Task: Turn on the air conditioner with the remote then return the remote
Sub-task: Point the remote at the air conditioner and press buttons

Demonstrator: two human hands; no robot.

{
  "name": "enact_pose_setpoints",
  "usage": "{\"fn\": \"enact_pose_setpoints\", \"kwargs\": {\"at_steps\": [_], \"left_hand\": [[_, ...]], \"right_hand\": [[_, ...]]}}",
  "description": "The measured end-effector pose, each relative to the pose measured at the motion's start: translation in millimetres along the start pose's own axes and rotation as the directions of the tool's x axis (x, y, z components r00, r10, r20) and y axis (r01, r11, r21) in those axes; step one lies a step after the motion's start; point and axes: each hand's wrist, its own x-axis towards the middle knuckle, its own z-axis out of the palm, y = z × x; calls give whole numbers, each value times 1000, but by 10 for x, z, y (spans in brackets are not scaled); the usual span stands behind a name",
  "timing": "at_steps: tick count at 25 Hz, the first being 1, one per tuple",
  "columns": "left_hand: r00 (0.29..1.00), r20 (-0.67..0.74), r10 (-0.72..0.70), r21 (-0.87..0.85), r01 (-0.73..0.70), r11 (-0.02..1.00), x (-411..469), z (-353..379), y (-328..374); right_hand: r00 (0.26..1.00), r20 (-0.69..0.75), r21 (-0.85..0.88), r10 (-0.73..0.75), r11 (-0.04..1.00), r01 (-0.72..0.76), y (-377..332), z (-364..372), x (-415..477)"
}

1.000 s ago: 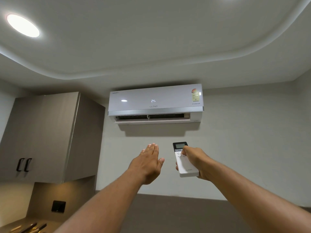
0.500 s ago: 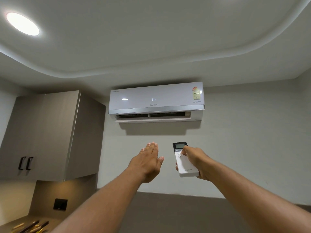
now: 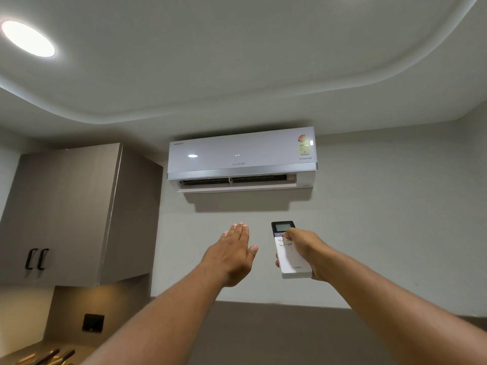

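Two arms: both bare forearms rise from the bottom edge toward the wall, the left from lower centre, the right from the lower right corner.
Left hand (image 3: 232, 255): empty and spread flat — fingers straight and together, thumb out to the side, back of the hand toward the camera, palm toward the wall.
Right hand (image 3: 307, 250): wrapped around the remote, thumb laid on the buttons just under the screen.
Remote (image 3: 291, 255): white body with a dark top that carries a small grey screen; held upright with the screen end pointing up at the air conditioner, just beside the left hand and not touching it.
Cabinet (image 3: 71, 212): grey-brown wall unit at left with two black handles low on its doors; a dark wall plate sits on the panel beneath it.
Air conditioner (image 3: 241, 154): white split unit high on the wall, above both hands; the flap along its underside hangs open — two small lit marks glow at the centre of the front, a colourful label sits at its right end.
Ceiling light (image 3: 27, 38): round, lit, at upper left.
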Motion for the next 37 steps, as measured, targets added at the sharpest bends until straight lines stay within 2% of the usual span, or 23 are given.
{"fn": "enact_pose_setpoints", "kwargs": {"at_steps": [25, 33, 37], "left_hand": [[1000, -6, -22, -30, 22, 999, -64, -27, -13], [1000, -13, 3, -93, -4, 996, -57, -1, 172], [999, -21, 47, -194, -51, 980, 95, 169, 616]], "right_hand": [[1000, -4, -10, 16, 1000, -16, 8, 69, -5], [996, -89, -45, 32, 998, -36, 12, -8, -87], [983, -176, -40, 50, 998, -57, 70, -415, -227]]}}
